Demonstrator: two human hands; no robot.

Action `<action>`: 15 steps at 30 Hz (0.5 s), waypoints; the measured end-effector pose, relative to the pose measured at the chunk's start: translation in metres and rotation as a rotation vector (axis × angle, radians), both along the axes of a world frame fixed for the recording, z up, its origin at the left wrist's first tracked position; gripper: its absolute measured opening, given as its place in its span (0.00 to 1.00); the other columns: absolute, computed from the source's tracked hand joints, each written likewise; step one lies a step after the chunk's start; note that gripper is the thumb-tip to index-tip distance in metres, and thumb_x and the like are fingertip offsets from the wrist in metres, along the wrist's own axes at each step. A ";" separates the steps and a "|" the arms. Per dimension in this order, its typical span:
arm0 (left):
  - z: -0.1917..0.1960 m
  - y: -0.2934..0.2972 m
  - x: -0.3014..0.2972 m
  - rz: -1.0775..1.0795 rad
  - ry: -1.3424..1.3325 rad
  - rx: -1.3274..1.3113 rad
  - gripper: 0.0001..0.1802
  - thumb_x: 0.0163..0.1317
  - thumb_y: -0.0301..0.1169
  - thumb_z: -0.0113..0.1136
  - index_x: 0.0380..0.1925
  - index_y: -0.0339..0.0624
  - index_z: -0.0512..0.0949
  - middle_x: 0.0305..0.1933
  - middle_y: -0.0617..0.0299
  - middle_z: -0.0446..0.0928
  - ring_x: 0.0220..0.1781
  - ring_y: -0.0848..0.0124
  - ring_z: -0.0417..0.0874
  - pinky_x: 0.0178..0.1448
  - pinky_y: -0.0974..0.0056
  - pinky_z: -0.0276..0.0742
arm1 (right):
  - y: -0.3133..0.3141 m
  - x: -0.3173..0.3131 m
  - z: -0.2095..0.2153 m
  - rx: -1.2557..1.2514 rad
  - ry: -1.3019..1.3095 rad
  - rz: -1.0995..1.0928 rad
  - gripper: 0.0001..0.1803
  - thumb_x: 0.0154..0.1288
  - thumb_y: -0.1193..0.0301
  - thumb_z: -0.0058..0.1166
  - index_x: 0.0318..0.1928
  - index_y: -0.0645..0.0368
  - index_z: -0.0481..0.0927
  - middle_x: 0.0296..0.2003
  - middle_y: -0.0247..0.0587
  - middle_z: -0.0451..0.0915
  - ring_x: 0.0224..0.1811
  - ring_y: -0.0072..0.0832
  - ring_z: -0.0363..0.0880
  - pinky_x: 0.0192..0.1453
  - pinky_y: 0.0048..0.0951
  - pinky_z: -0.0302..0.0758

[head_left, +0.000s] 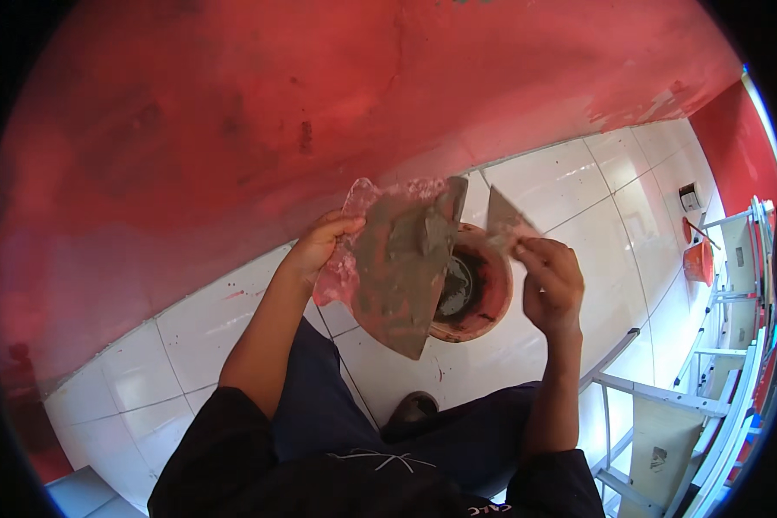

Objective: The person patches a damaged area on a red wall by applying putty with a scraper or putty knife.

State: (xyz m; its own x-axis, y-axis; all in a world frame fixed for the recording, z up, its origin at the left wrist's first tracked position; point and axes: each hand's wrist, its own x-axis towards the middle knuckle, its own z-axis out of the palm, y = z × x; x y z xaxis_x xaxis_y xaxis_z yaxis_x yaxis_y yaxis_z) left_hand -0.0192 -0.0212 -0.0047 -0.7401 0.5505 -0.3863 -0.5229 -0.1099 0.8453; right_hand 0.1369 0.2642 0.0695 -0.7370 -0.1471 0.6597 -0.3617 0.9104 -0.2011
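Two hands are at work, each holding one tool. The left hand [319, 246] has its grip closed on the far left edge of one flat plaster board [397, 263], thumb on top; the board is smeared with grey mortar and pink stains and tilts down toward the near side. The right hand [551, 281] pinches one small putty knife [501, 216] between thumb and fingertips, its grey-coated triangular blade pointing up and lying just right of the board's far corner, apart from it.

Below and between the two hands stands one round red bucket [492, 298] on the floor, its inside dark, partly hidden by the board. One dark shoe [413, 406] shows near the bucket, between the person's dark blue trouser legs.

The floor [190, 337] is of large white glossy tiles with thin dark joints. The wall [233, 112] fills the far and left side, painted red and patchy, with pale scuffed spots to the right. At the far right sits one orange bucket [698, 259], and one white metal ladder frame [716, 345] stands along the right edge.
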 end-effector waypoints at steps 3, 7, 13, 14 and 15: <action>0.008 0.001 0.006 -0.138 0.089 -0.091 0.10 0.58 0.30 0.55 0.40 0.42 0.76 0.37 0.68 0.78 0.38 0.80 0.76 0.47 0.73 0.69 | 0.015 0.012 -0.010 -0.701 -0.151 -0.127 0.19 0.52 0.86 0.46 0.47 0.64 0.73 0.39 0.44 0.78 0.36 0.32 0.78 0.40 0.25 0.73; 0.018 0.024 0.016 -0.235 0.048 0.023 0.09 0.57 0.30 0.56 0.37 0.40 0.77 0.34 0.68 0.77 0.37 0.80 0.76 0.44 0.73 0.70 | 0.044 -0.002 -0.001 -1.410 -0.278 -0.131 0.21 0.57 0.82 0.39 0.53 0.68 0.64 0.38 0.45 0.78 0.37 0.26 0.77 0.41 0.23 0.74; 0.005 0.051 0.020 -0.245 -0.125 0.113 0.10 0.60 0.29 0.55 0.42 0.42 0.75 0.37 0.69 0.77 0.40 0.78 0.77 0.45 0.70 0.72 | 0.099 -0.005 -0.021 -1.972 -0.234 0.139 0.23 0.59 0.77 0.41 0.57 0.62 0.60 0.53 0.44 0.69 0.55 0.34 0.69 0.56 0.35 0.71; 0.006 0.056 0.019 -0.272 -0.144 0.111 0.10 0.60 0.29 0.55 0.42 0.42 0.75 0.37 0.68 0.77 0.40 0.78 0.77 0.45 0.69 0.73 | 0.104 -0.005 -0.013 -1.986 -0.228 0.152 0.23 0.59 0.77 0.41 0.57 0.62 0.60 0.53 0.44 0.69 0.55 0.34 0.69 0.56 0.35 0.71; 0.008 0.062 0.018 -0.300 -0.164 0.109 0.10 0.60 0.28 0.55 0.42 0.42 0.74 0.37 0.68 0.77 0.40 0.78 0.77 0.45 0.68 0.74 | 0.109 -0.004 -0.005 -1.923 -0.162 0.120 0.23 0.60 0.77 0.41 0.57 0.61 0.58 0.53 0.46 0.68 0.54 0.35 0.70 0.55 0.36 0.72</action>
State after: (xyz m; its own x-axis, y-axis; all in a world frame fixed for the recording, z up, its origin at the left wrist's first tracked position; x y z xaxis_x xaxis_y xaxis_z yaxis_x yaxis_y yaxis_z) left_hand -0.0011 0.0409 0.0032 -0.4726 0.7783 -0.4134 -0.6734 -0.0163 0.7391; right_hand 0.1329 0.3731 0.0650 -0.8411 0.5334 -0.0889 -0.2735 -0.5615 -0.7810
